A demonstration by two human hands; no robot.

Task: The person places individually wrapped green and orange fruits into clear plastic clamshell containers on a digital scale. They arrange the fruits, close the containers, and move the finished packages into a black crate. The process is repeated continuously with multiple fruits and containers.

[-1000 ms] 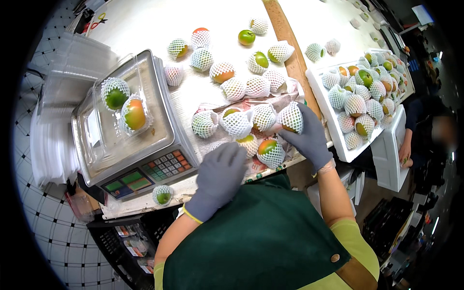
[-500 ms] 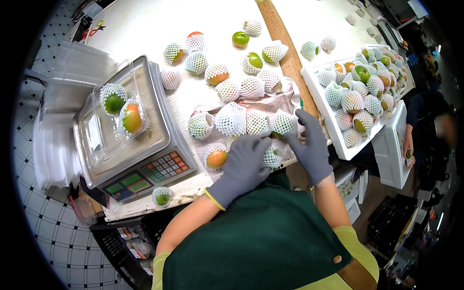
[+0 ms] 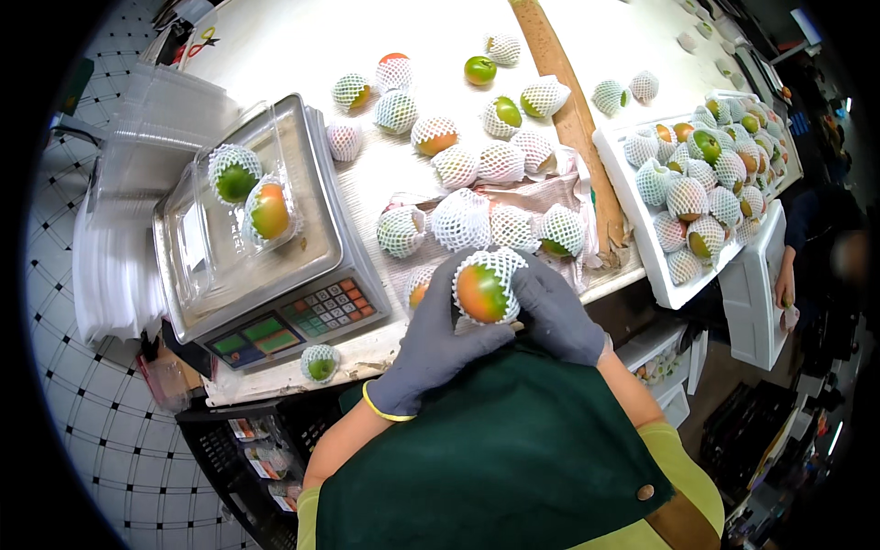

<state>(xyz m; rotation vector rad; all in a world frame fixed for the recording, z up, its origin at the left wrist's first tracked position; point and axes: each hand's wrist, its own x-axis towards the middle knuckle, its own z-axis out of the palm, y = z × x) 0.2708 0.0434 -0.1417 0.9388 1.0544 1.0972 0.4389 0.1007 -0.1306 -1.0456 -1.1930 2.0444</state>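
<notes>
1) Scale (image 3: pixel 310 252) is placed at left of table (image 3: pixel 302 46); punnet (image 3: pixel 215 270) is set on it, two fruits (image 3: pixel 270 213) inside
2) Container stack (image 3: pixel 110 275) is parked left of scale
3) Single fruit (image 3: pixel 320 364) is sited before scale, near table edge
4) Held fruit (image 3: pixel 481 293) is gripped between left hand (image 3: pixel 435 335) and right hand (image 3: pixel 559 316), before fruit row (image 3: pixel 463 220)
5) Scattered fruits (image 3: pixel 501 161) are spread behind row
6) Crate (image 3: pixel 632 229) is positioned right of strip (image 3: pixel 568 105), fruit piled in it
7) Packs (image 3: pixel 266 461) are stowed in bin (image 3: pixel 203 445) below table edge
</notes>
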